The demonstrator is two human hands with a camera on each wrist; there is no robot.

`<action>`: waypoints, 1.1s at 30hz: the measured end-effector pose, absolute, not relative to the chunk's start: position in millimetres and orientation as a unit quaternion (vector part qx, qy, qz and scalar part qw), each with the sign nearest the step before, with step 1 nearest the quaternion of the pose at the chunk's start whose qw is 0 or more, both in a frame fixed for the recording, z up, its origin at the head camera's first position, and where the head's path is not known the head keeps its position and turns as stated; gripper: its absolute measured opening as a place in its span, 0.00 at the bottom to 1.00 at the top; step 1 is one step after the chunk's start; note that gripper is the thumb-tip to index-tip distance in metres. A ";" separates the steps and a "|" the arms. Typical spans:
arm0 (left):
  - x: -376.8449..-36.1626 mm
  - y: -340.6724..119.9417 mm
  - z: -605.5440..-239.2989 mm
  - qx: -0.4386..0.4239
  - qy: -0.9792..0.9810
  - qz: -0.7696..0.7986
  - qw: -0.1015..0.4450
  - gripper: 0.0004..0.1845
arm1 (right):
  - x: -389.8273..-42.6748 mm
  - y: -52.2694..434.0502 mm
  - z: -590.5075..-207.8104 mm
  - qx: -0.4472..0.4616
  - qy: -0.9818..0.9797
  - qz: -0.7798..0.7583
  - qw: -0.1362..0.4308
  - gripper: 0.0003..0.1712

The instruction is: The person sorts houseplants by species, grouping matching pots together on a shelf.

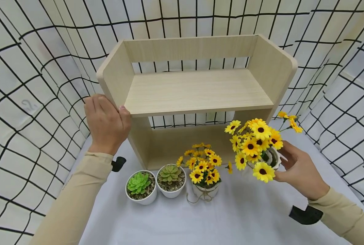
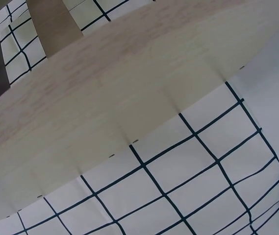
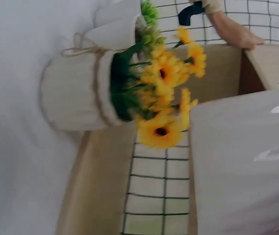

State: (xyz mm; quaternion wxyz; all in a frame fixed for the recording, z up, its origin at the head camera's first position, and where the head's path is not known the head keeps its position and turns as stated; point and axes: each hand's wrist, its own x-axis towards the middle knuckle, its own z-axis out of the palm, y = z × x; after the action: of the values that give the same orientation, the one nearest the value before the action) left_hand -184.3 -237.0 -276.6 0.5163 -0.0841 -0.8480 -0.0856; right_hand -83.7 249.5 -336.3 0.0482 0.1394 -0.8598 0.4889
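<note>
My left hand [image 1: 106, 124] grips the left side panel of a pale wooden shelf [image 1: 197, 90], its thumb near the panel's front edge. In the left wrist view a wide blurred pale panel [image 2: 129, 103] fills the middle, and the hand is out of sight. My right hand [image 1: 301, 170] holds a white pot [image 3: 247, 166] of yellow artificial daisies [image 1: 260, 136], raised in front of the shelf's right side. To its left on the table stands a second pot of yellow daisies [image 1: 204, 190], wrapped with twine; the right wrist view shows it close by.
Two white pots of succulents, one bright green [image 1: 139, 183] and one duller green [image 1: 170, 178], stand left of the twine-tied pot, before the lower shelf. White cloth [image 1: 197, 224] covers the table. Black wire grid panels [image 1: 32, 102] surround the shelf at the back and sides.
</note>
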 end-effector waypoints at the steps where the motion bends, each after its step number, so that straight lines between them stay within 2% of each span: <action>1: -184.0 -237.5 -276.7 -0.084 -0.848 -0.085 0.516 0.23 | -83.7 248.7 -331.3 0.142 -0.857 0.492 0.053 0.56; 10: -184.1 -239.2 -276.7 -0.089 -0.844 -0.095 0.520 0.22 | -87.3 244.8 -290.9 0.152 -0.843 0.512 0.063 0.51; 20: -183.7 -240.1 -277.6 -0.088 -0.850 -0.094 0.511 0.23 | -101.8 239.9 -250.0 0.161 -0.736 0.655 0.056 0.46; 33: -183.7 -238.1 -276.4 -0.092 -0.844 -0.097 0.519 0.22 | -125.3 218.0 -196.9 0.113 -0.705 0.695 0.089 0.45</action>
State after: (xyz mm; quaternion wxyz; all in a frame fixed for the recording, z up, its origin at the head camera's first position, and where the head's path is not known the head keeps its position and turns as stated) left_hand -183.7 -238.1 -276.4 0.5188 -0.0923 -0.8444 -0.0966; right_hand -125.3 218.0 -196.9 0.0886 0.1126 -0.7051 0.6945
